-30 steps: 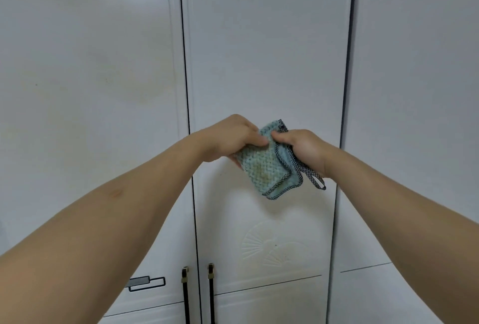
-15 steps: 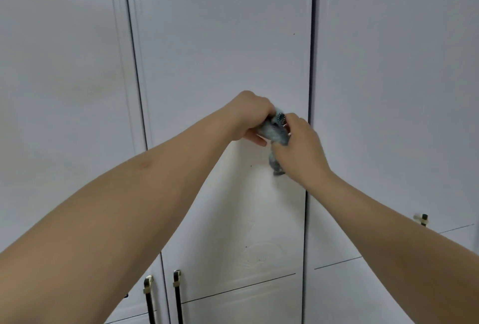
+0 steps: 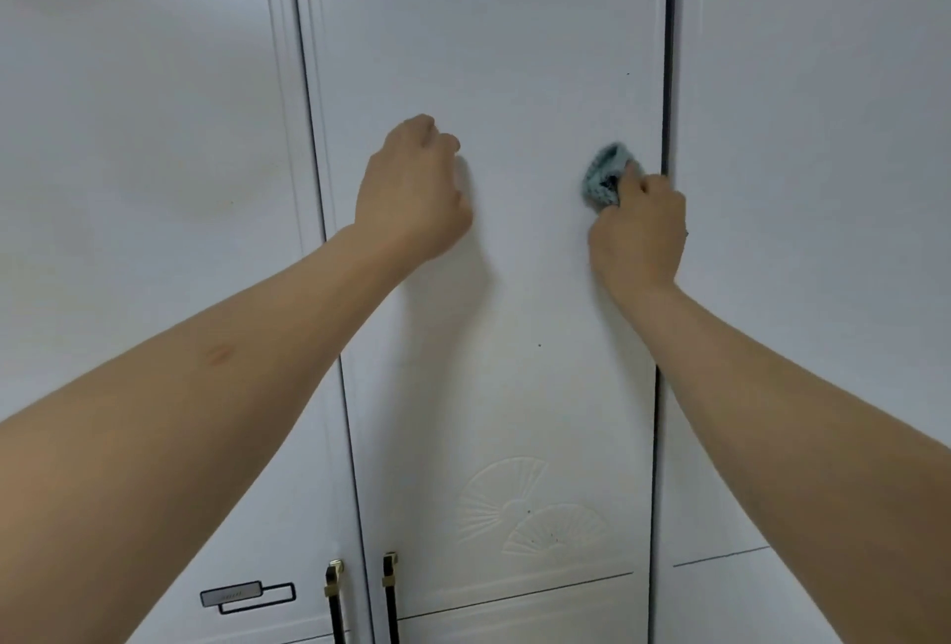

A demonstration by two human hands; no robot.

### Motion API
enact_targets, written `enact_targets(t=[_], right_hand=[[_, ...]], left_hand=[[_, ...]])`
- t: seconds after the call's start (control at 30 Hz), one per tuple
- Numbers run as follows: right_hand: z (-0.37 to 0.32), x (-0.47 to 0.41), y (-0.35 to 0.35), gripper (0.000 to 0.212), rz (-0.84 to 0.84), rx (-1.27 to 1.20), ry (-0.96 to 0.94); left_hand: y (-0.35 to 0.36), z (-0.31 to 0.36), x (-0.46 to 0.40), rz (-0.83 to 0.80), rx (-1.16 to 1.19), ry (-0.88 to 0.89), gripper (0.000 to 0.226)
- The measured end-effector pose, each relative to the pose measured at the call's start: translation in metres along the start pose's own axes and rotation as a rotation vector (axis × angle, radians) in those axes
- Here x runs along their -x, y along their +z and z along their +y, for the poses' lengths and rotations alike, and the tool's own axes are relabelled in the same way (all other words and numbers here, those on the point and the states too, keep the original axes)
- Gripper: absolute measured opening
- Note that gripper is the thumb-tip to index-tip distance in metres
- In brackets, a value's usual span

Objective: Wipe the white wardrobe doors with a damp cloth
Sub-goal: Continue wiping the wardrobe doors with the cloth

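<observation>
White wardrobe doors fill the view; the middle door (image 3: 504, 51) is straight ahead. My right hand (image 3: 640, 231) grips a bunched teal cloth (image 3: 604, 175) and presses it against the middle door near its right edge. Most of the cloth is hidden under my fingers. My left hand (image 3: 411, 190) is at the same height, further left on that door, fingers curled with nothing in them. It is close to the door surface; I cannot tell whether it touches.
A left door (image 3: 144, 128) and a right door (image 3: 823, 128) flank the middle one. Two black-and-gold handles (image 3: 334, 597) (image 3: 390, 592) hang at the bottom. A grey latch plate (image 3: 231, 596) sits low on the left door. An embossed fan pattern (image 3: 530, 509) marks the middle door.
Both hands held the cloth together before. They have separated: the left hand let go and moved left, the right hand took the bunched cloth right onto the door.
</observation>
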State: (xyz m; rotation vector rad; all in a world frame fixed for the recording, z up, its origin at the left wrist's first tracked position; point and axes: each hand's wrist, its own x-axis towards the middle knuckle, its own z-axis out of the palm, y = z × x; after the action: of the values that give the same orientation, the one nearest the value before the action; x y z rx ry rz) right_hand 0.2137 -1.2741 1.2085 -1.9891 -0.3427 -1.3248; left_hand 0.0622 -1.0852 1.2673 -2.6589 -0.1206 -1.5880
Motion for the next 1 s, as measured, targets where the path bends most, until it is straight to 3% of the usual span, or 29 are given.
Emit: enact_targets(t=[0.13,0.3,0.4,0.47,0.6,0.67,0.73,0.87,1.0], right_hand=[[-0.044,0.066,0.029,0.056,-0.011,-0.088,-0.153],[-0.07,0.142,0.047,0.054,-0.312,-0.046,-0.649],[-0.053,0.122,0.031,0.058,-0.345,0.074,-0.885],[-0.036,0.083,0.014,0.054,-0.304,0.133,-0.815],[-0.01,-0.002,-0.011,0.043,-0.03,0.071,-0.201],[-0.028,-0.013,-0.003,0.051,0.01,0.03,-0.048],[-0.067,0.0,0.011,0.058,0.006,0.005,-0.087],[-0.139,0.06,0.042,0.06,-0.038,-0.033,-0.368],[-0.154,0.143,0.064,0.06,-0.18,-0.05,-0.57]], left_hand=[[0.005,-0.021,0.009,0.007,-0.084,0.168,0.046],[0.011,-0.025,0.013,-0.067,-0.17,0.234,0.052],[0.003,-0.021,0.016,-0.133,-0.148,0.22,0.055],[-0.006,-0.025,0.019,-0.132,-0.094,0.196,0.057],[-0.022,-0.044,0.027,-0.09,-0.003,0.092,0.065],[-0.025,-0.055,0.03,-0.035,0.055,0.06,0.066],[-0.028,-0.064,0.031,0.021,0.112,0.014,0.065],[-0.028,-0.076,0.033,0.085,0.178,0.032,0.064],[-0.019,-0.073,0.038,0.042,0.156,0.073,0.064]])
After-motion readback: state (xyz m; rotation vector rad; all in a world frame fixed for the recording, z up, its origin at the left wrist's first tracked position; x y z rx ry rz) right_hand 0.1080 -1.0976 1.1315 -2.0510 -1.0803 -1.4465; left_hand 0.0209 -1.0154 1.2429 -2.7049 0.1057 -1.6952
